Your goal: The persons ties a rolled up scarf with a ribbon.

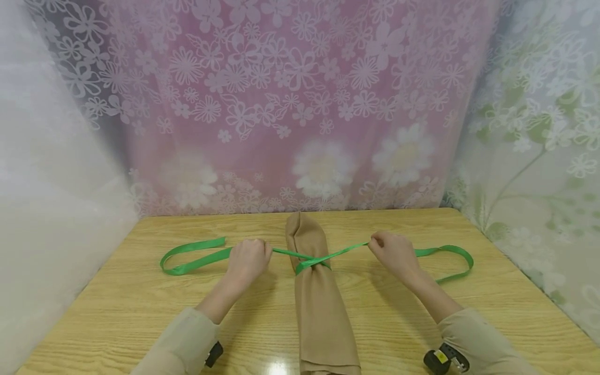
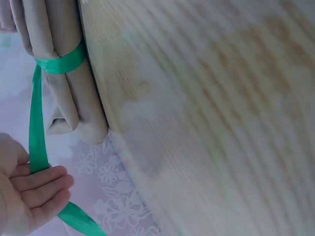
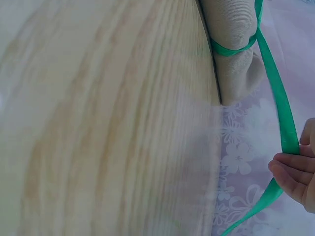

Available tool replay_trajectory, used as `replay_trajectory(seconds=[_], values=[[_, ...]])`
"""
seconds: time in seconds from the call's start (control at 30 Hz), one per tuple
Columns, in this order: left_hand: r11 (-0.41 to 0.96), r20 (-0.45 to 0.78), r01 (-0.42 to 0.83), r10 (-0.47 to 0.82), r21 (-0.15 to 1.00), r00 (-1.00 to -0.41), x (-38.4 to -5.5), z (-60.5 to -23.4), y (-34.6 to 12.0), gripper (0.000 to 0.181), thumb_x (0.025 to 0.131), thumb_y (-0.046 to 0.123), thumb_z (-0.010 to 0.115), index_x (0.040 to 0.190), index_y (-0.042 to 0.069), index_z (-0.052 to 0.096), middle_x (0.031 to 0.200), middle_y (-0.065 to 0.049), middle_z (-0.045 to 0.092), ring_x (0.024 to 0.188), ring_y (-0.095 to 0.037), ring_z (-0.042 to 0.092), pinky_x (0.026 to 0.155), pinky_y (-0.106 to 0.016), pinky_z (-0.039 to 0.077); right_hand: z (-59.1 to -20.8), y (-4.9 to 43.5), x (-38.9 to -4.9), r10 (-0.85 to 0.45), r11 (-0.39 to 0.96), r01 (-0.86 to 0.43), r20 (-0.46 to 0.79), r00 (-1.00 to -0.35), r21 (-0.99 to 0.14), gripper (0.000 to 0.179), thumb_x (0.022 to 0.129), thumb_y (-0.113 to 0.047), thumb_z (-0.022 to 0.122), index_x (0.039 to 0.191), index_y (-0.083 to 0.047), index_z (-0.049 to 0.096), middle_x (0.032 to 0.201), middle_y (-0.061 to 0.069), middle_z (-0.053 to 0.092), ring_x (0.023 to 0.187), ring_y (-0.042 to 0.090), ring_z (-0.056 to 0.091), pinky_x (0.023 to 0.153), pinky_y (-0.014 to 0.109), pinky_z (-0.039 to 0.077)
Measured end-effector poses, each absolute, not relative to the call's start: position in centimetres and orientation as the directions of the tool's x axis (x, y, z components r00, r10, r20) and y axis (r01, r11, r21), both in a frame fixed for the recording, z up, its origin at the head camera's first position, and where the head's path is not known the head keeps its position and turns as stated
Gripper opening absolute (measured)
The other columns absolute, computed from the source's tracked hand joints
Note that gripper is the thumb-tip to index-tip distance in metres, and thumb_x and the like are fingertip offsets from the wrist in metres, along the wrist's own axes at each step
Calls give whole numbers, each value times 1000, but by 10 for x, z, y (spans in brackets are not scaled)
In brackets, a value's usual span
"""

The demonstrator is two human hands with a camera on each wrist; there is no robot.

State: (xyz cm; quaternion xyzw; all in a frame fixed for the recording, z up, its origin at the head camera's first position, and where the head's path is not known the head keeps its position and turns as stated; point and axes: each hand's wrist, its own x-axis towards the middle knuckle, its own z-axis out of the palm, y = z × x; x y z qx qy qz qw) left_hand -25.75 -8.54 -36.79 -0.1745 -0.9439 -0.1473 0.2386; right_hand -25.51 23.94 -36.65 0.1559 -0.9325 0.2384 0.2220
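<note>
A tan cloth (image 1: 323,317), folded into a long bundle, lies lengthwise on the table. Around its upper part runs a green ribbon (image 1: 344,251), whose two ends cross on top and draw the cloth in at that spot. My left hand (image 1: 250,260) grips one end to the left of the bundle, and the ribbon (image 2: 37,123) runs taut from the cloth into its curled fingers. On the other side my right hand (image 1: 394,254) pinches the opposite end, raised a little above the table. Loose ribbon tails trail outward past both hands in the head view.
The wooden table (image 1: 117,312) reaches back to a pink flowered curtain (image 1: 300,104). Pale sheets hang at the left and the right, the right one (image 1: 539,182) with a leaf print. Each sleeve has a dark strapped device (image 1: 438,360) near the cuff.
</note>
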Motion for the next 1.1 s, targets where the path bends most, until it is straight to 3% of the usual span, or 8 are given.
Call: replay_trajectory(seconds=[0.17, 0.3, 0.4, 0.47, 0.6, 0.7, 0.9, 1.1], values=[[913, 592, 400, 277, 85, -757, -256, -368, -85, 54, 90, 13, 59, 45, 15, 29, 40, 9, 17, 35, -2, 13, 34, -15, 10, -368, 241, -256, -224, 825, -468, 577, -785, -317, 36, 93, -7, 51, 57, -7, 51, 44, -4, 35, 37, -1, 18, 37, 18, 21], [912, 607, 386, 232, 135, -760, -256, -365, -83, 45, 89, 13, 61, 46, 10, 46, 39, 8, 23, 33, -3, 15, 34, -16, 12, -370, 240, -257, -207, 802, -511, 659, -723, -308, 29, 92, -11, 56, 69, 5, 62, 53, 7, 57, 37, 6, 40, 37, 25, 40], [899, 607, 396, 211, 187, -766, -257, -364, -81, 27, 87, 10, 63, 61, 2, 64, 40, 6, 35, 33, -3, 21, 33, -15, 16, -369, 238, -258, -157, 784, -515, 692, -705, -347, 22, 90, -10, 58, 86, 9, 67, 72, 18, 67, 47, 17, 58, 45, 36, 50], [888, 616, 412, 208, 207, -759, -257, -364, -80, 16, 85, 7, 64, 73, -2, 69, 45, 2, 45, 34, -4, 27, 33, -15, 20, -369, 236, -258, -116, 777, -499, 691, -714, -385, 20, 89, -9, 59, 88, 8, 68, 75, 19, 68, 47, 20, 59, 43, 34, 49], [868, 639, 441, 208, 228, -740, -258, -364, -79, 7, 81, 1, 66, 80, -5, 71, 58, -6, 59, 39, -5, 36, 36, -14, 30, -366, 232, -260, -35, 751, -465, 674, -738, -469, 15, 87, -5, 61, 90, 7, 68, 78, 18, 68, 53, 23, 62, 45, 28, 48], [857, 654, 456, 205, 240, -728, -259, -365, -79, 6, 80, -1, 66, 80, -6, 71, 63, -10, 62, 42, -6, 41, 39, -14, 35, -365, 230, -262, 25, 729, -444, 669, -743, -520, 13, 86, -5, 63, 91, 5, 69, 80, 16, 69, 68, 27, 67, 54, 30, 53], [828, 675, 452, 126, 333, -727, -260, -363, -75, 9, 83, -1, 64, 85, -7, 71, 71, -14, 66, 43, -9, 47, 41, -18, 42, -359, 220, -263, 145, 648, -423, 648, -748, -634, 11, 84, -4, 66, 90, 4, 70, 80, 16, 69, 63, 27, 66, 51, 13, 46], [775, 716, 486, 62, 405, -696, -262, -362, -72, 8, 81, 1, 66, 84, -6, 70, 74, -14, 67, 57, -19, 63, 48, -25, 49, -354, 214, -263, 224, 523, -398, 572, -789, -754, 13, 85, -6, 66, 93, 3, 70, 84, 16, 69, 62, 7, 63, 56, 17, 51]])
